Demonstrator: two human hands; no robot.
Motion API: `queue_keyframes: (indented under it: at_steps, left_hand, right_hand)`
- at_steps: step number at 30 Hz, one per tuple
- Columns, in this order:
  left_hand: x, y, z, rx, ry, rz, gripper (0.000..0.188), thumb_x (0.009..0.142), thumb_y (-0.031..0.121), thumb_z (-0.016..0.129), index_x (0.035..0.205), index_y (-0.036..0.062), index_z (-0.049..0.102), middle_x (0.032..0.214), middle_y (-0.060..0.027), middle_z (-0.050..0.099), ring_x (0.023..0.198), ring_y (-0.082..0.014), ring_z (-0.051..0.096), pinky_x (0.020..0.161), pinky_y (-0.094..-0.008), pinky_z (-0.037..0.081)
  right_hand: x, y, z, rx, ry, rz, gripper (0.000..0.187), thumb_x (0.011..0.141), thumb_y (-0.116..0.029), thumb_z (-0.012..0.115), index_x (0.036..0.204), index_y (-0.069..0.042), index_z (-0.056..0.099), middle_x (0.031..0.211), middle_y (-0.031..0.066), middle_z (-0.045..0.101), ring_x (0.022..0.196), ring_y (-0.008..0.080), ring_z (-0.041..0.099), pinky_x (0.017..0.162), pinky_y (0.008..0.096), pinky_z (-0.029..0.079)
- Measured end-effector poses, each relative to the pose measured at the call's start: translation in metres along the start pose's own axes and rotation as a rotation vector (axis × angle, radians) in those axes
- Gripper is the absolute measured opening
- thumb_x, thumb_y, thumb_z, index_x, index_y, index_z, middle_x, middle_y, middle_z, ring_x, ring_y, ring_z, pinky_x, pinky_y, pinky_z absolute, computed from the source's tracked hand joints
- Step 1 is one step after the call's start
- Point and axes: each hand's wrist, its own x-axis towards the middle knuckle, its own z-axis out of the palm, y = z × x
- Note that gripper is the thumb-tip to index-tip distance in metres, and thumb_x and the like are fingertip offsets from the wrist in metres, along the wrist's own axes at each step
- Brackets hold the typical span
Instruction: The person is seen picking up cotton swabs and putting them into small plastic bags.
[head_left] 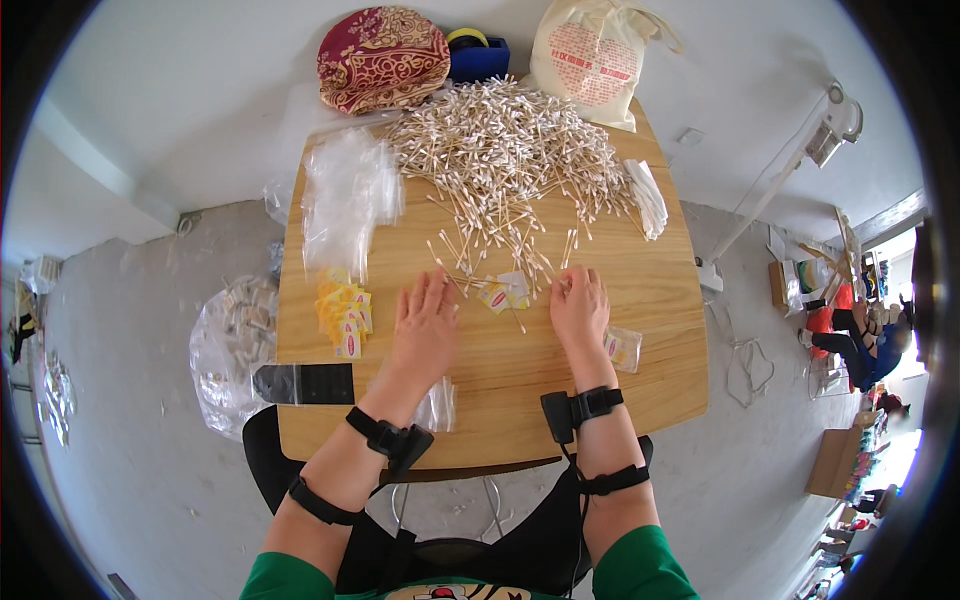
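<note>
While the left hand (pixel 425 318) lies palm down, its underside hidden, one cannot tell whether it, or the curled right hand (pixel 581 312), grips anything. Cotton swabs (pixel 510 145) heap beyond them on the tabletop (pixel 655 300); between lie yellow cards (pixel 493 297), their print too small for reading.

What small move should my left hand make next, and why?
Probably sweep the loose cotton swabs by the left hand together into a small bunch. They lie at mixed angles close to its fingertips, apart from the dense cotton swab pile, so they seem the easiest to gather. Whether the right hand is pinching anything is unclear.
</note>
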Motion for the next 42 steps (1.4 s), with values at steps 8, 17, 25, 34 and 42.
queue_keyframes:
  at_steps: [8, 17, 25, 34, 42]
  left_hand:
    - [0.007, 0.026, -0.002, -0.019, 0.006, 0.202, 0.055, 0.092, 0.032, 0.055, 0.141, 0.0111, 0.043, 0.154, -0.0133, 0.025, 0.144, -0.0336, 0.016, 0.115, -0.0526, 0.015]
    - [-0.042, 0.048, -0.004, -0.066, -0.079, 0.139, 0.059, 0.088, 0.036, 0.060, 0.140, 0.0155, 0.044, 0.152, -0.0152, 0.028, 0.142, -0.0342, 0.022, 0.114, -0.0541, 0.017]
    - [-0.075, 0.060, -0.009, -0.070, -0.110, 0.174, 0.058, 0.087, 0.037, 0.060, 0.138, 0.0152, 0.047, 0.152, -0.0137, 0.029, 0.142, -0.0326, 0.023, 0.114, -0.0544, 0.018]
    - [-0.058, 0.064, -0.017, -0.196, 0.037, 0.069, 0.030, 0.080, 0.016, 0.066, 0.108, 0.0081, 0.060, 0.111, -0.0112, 0.059, 0.107, -0.0314, 0.054, 0.095, -0.0465, 0.041]
    - [-0.042, 0.054, 0.001, -0.328, 0.064, -0.055, 0.012, 0.077, 0.009, 0.068, 0.085, 0.0049, 0.059, 0.096, -0.0122, 0.058, 0.093, -0.0336, 0.055, 0.080, -0.0435, 0.045]
  right_hand:
    - [0.006, -0.024, 0.000, 0.070, -0.089, -0.448, 0.027, 0.076, -0.004, 0.062, 0.099, -0.015, 0.071, 0.105, 0.0076, 0.060, 0.101, 0.0286, 0.055, 0.086, 0.0388, 0.046]
    - [-0.050, -0.014, -0.019, 0.035, -0.184, -0.575, 0.024, 0.076, -0.006, 0.063, 0.098, -0.012, 0.072, 0.113, 0.0049, 0.062, 0.105, 0.0263, 0.054, 0.091, 0.0392, 0.045]
    - [-0.062, 0.003, -0.018, 0.211, -0.114, -0.436, 0.013, 0.076, -0.004, 0.065, 0.088, -0.005, 0.068, 0.101, 0.0066, 0.063, 0.096, 0.0291, 0.057, 0.082, 0.0381, 0.049]
    - [-0.052, -0.001, -0.022, -0.022, -0.056, -0.204, 0.025, 0.073, -0.016, 0.075, 0.094, -0.006, 0.066, 0.099, 0.0096, 0.061, 0.098, 0.0315, 0.055, 0.087, 0.0400, 0.046]
    - [-0.042, -0.016, -0.006, -0.069, -0.186, -0.042, 0.036, 0.071, -0.023, 0.078, 0.098, -0.004, 0.061, 0.105, 0.0145, 0.058, 0.106, 0.0334, 0.053, 0.090, 0.0420, 0.045]
